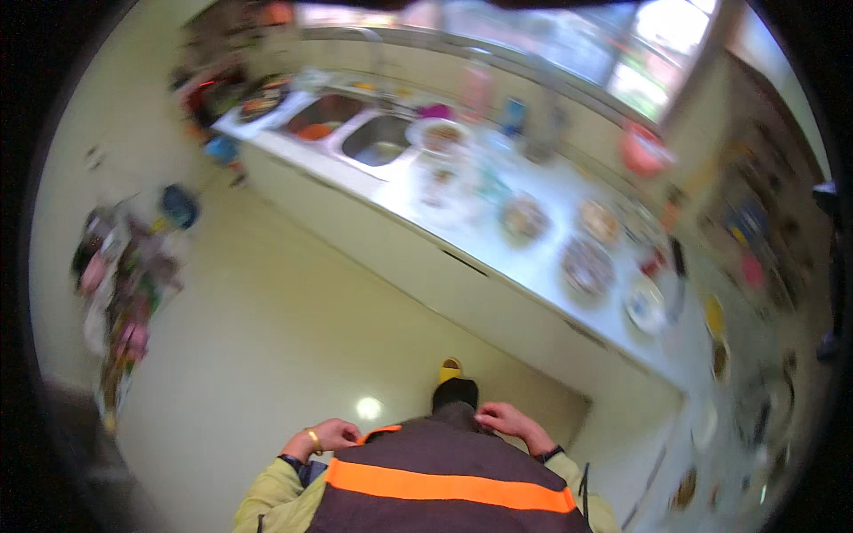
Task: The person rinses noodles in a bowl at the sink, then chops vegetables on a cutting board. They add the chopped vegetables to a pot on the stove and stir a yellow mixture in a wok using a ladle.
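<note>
My left hand (pixel 338 434), with a gold-coloured bangle at its wrist, is beside the orange-trimmed edge of a dark brown apron (pixel 426 453). Its fingers are curled in, and the blur hides whether they grip the cloth. On the other side my right hand (pixel 505 420) is bent at the apron's right edge, fingertips close to the dark fabric. Whether it pinches anything cannot be made out. A broad orange band (pixel 453 483) crosses the apron. Below the hands' level, one foot in a yellow slipper (pixel 450 368) shows on the floor.
A white counter (pixel 406 193) runs diagonally ahead, with a double-bowl sink (pixel 376 143) at its left. Blurred dishes of food (pixel 588 265), a patterned plate (pixel 645 306) and a knife (pixel 678 273) lie along it. Several bags (pixel 130 280) hang on the left wall.
</note>
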Available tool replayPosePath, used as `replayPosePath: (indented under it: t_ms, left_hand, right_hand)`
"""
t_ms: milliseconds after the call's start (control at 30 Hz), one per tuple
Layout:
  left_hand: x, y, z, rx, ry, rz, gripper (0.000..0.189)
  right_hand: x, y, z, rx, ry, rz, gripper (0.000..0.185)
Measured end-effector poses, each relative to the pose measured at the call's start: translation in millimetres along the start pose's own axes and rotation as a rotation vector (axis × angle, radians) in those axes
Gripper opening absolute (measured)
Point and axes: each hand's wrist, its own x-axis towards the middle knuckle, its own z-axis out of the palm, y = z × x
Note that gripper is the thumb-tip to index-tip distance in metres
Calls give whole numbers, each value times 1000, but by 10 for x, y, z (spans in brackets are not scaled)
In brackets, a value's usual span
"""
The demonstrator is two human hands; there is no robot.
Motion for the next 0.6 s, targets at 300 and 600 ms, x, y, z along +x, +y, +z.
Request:
replayPosePath:
  t_ms: [300, 600]
  left_hand:
    - [339, 250, -827, -514, 162, -186, 12]
    - [331, 285, -1497, -580, 434, -152, 12]
  right_hand:
    - [1971, -1460, -1371, -209, -289, -341, 25]
    - [3695, -3054, -1385, -252, -562, -565, 22]
